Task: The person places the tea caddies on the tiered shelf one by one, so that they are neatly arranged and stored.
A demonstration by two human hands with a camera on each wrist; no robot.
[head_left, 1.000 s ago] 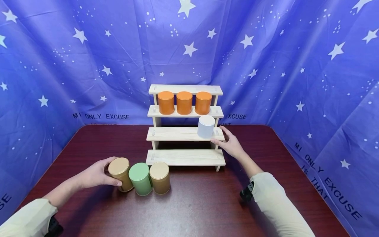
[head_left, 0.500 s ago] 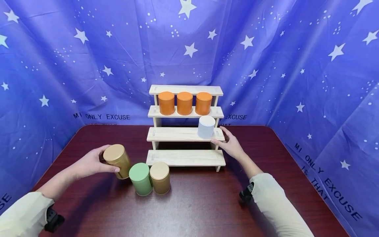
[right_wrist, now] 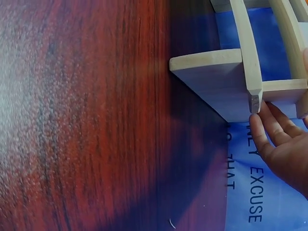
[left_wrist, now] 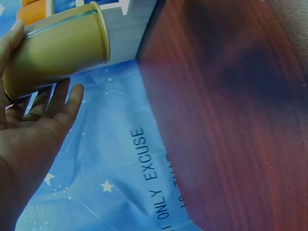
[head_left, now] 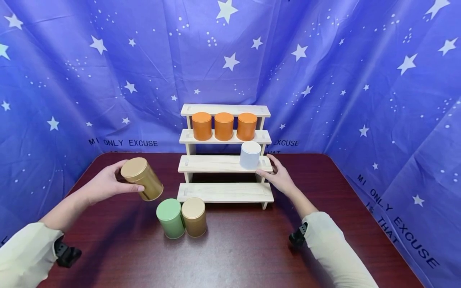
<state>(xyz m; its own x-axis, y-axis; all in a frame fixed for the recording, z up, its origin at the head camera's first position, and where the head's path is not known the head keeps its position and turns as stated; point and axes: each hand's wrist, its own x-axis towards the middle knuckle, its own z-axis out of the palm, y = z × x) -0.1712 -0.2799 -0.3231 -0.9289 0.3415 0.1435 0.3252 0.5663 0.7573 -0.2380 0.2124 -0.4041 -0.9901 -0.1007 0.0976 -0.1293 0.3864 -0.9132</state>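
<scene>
Shelved: orange tins (head_left: 223, 128), white tin (head_left: 249, 156) | Unshelved: gold tin (head_left: 147, 180), gripped by left hand (head_left: 108, 183); green tin (head_left: 171, 220), second gold tin (head_left: 195, 219) | Right hand (head_left: 282, 178), fingers extended, at rack's (head_left: 223, 193) right edge

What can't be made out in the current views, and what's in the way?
Head view: some fingers of the left hand, hidden behind the gold tin.
Head view: that tin's inside, covered by its lid.
Left wrist view: orange tins, cut off by the top edge.
Right wrist view: part of the right hand, cut off by the right edge.
</scene>
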